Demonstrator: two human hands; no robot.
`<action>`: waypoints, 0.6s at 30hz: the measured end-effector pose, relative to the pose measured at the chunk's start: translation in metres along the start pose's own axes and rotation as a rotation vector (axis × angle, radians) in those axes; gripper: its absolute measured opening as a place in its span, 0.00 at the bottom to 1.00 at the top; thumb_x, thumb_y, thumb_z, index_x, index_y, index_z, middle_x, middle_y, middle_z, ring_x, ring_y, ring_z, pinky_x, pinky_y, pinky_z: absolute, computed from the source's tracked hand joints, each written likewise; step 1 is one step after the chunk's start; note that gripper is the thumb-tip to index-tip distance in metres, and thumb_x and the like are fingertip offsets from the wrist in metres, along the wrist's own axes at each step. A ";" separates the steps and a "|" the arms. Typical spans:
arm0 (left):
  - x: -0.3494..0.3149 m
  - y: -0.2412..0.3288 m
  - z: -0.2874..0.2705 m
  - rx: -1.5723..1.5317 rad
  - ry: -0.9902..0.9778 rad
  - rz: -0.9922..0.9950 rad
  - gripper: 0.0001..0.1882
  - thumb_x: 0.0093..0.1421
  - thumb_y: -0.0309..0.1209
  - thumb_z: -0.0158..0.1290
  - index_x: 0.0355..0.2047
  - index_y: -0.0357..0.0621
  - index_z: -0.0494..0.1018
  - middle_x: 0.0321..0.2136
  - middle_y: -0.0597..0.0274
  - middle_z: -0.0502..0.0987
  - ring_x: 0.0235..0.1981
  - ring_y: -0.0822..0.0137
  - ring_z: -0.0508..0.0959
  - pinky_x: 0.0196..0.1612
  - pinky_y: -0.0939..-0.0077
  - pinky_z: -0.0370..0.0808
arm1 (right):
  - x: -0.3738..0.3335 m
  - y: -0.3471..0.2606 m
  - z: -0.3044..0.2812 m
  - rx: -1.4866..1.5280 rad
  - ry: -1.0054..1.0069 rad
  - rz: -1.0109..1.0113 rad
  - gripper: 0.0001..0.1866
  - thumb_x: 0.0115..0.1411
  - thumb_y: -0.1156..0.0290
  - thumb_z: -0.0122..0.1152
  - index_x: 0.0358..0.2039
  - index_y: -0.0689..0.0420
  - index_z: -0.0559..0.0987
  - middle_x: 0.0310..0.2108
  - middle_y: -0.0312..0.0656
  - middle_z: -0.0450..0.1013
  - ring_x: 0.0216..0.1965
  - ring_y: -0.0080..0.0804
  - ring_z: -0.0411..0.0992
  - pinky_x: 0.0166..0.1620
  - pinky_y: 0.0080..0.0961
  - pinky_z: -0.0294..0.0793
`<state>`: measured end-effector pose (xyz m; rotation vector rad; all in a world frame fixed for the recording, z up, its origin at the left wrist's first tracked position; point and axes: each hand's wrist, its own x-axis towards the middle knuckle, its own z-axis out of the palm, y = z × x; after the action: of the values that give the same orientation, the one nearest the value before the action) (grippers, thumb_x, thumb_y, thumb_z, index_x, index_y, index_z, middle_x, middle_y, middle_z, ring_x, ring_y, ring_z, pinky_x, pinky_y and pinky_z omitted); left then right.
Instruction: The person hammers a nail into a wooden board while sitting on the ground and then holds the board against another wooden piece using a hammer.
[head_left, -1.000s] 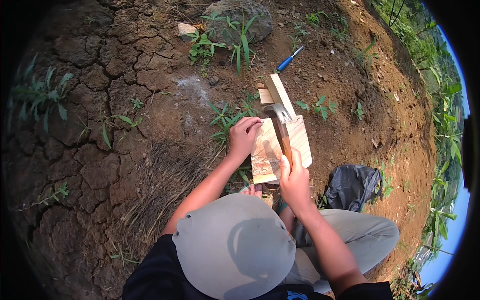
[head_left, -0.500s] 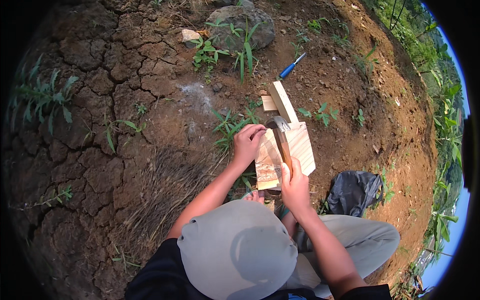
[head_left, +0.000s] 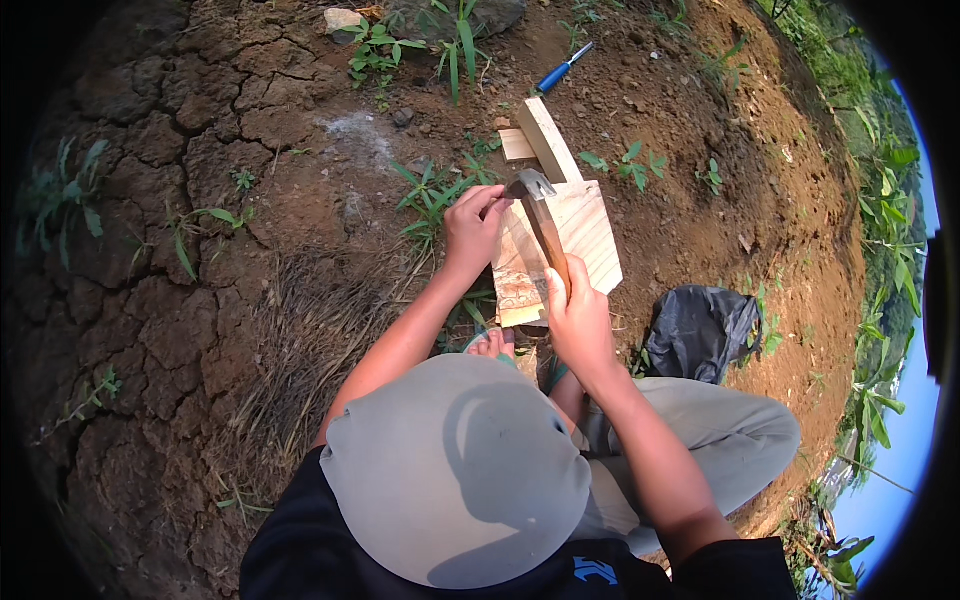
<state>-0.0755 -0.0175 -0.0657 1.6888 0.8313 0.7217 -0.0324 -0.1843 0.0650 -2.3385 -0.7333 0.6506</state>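
My right hand (head_left: 582,315) is wrapped round the wooden handle of a claw hammer (head_left: 548,235). The metal hammer head hangs over the upper left part of a pale wooden board (head_left: 592,235), close by my left fingertips. My left hand (head_left: 472,232) is closed in a pinch at the board's upper left edge. Whatever those fingers pinch is too small or hidden to make out. A thick wooden strip (head_left: 548,140) extends from the board's far edge. Beside that strip lies a small flat wood piece (head_left: 516,146).
A blue-handled tool (head_left: 555,78) rests on the soil beyond the strip. To the right sits a black plastic bag (head_left: 702,330). Toes (head_left: 492,343) show at the board's near edge, close to my grey trousers (head_left: 690,430). Weeds (head_left: 432,200) and cracked earth (head_left: 210,130) lie leftward.
The whole view has shifted, so the ground and board appear higher and a little left. Both hands keep nearly the same place over the board, with the same grips.
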 end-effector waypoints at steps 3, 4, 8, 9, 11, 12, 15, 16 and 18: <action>-0.001 -0.005 0.000 -0.032 0.006 0.040 0.07 0.59 0.25 0.63 0.38 0.40 0.83 0.32 0.59 0.83 0.26 0.70 0.81 0.33 0.75 0.77 | -0.001 -0.004 -0.003 0.075 0.036 -0.036 0.16 0.72 0.65 0.52 0.57 0.56 0.68 0.34 0.66 0.78 0.39 0.71 0.76 0.37 0.59 0.74; 0.000 -0.004 0.000 -0.017 -0.007 0.025 0.07 0.59 0.25 0.63 0.38 0.40 0.83 0.32 0.59 0.83 0.27 0.69 0.81 0.33 0.76 0.77 | -0.002 -0.004 -0.002 0.060 0.057 -0.039 0.16 0.72 0.65 0.52 0.57 0.56 0.68 0.34 0.66 0.78 0.39 0.71 0.76 0.37 0.59 0.74; 0.000 -0.002 0.003 0.012 -0.017 0.003 0.06 0.59 0.26 0.63 0.38 0.40 0.83 0.32 0.59 0.83 0.27 0.70 0.81 0.33 0.76 0.77 | -0.003 -0.003 -0.002 0.007 0.031 -0.007 0.16 0.72 0.65 0.52 0.56 0.57 0.69 0.35 0.66 0.78 0.40 0.71 0.76 0.36 0.57 0.74; 0.000 -0.002 0.003 0.002 -0.001 0.008 0.06 0.59 0.26 0.63 0.38 0.40 0.83 0.32 0.59 0.83 0.26 0.70 0.80 0.32 0.76 0.76 | -0.002 0.002 0.001 0.000 0.029 -0.021 0.16 0.72 0.65 0.52 0.56 0.57 0.69 0.35 0.66 0.78 0.40 0.70 0.76 0.36 0.57 0.74; -0.001 -0.003 0.001 -0.025 0.020 0.037 0.06 0.59 0.25 0.63 0.37 0.40 0.83 0.31 0.60 0.83 0.22 0.70 0.77 0.30 0.75 0.75 | -0.003 0.005 0.003 0.026 0.054 -0.024 0.15 0.73 0.65 0.51 0.55 0.58 0.69 0.34 0.65 0.78 0.39 0.69 0.76 0.35 0.54 0.74; -0.001 -0.003 0.002 -0.014 0.002 0.033 0.07 0.58 0.25 0.64 0.37 0.41 0.83 0.31 0.60 0.82 0.22 0.70 0.76 0.31 0.75 0.75 | -0.003 0.005 0.001 0.062 0.079 -0.033 0.15 0.73 0.65 0.51 0.55 0.58 0.69 0.34 0.64 0.78 0.39 0.69 0.77 0.35 0.53 0.75; -0.004 0.000 0.002 0.021 -0.025 0.033 0.11 0.55 0.24 0.66 0.40 0.43 0.82 0.34 0.62 0.78 0.24 0.68 0.76 0.33 0.75 0.76 | -0.004 -0.005 -0.011 0.157 0.140 -0.008 0.14 0.73 0.67 0.50 0.55 0.58 0.70 0.32 0.61 0.78 0.36 0.64 0.79 0.35 0.46 0.75; -0.009 0.001 0.003 0.026 -0.016 0.042 0.14 0.54 0.24 0.67 0.42 0.45 0.82 0.36 0.61 0.77 0.26 0.68 0.76 0.34 0.75 0.76 | -0.005 -0.006 -0.016 0.160 0.136 0.009 0.14 0.74 0.66 0.50 0.55 0.58 0.71 0.32 0.60 0.78 0.35 0.62 0.79 0.35 0.45 0.75; -0.016 0.002 0.004 0.155 0.069 0.137 0.20 0.52 0.25 0.69 0.46 0.48 0.80 0.39 0.60 0.73 0.29 0.67 0.76 0.36 0.74 0.76 | -0.009 -0.002 -0.026 0.166 0.127 0.047 0.14 0.74 0.66 0.51 0.55 0.59 0.72 0.32 0.58 0.78 0.34 0.58 0.80 0.35 0.42 0.76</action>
<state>-0.0811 -0.0336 -0.0656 1.8823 0.8436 0.8302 -0.0245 -0.1984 0.0868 -2.2261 -0.5477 0.5548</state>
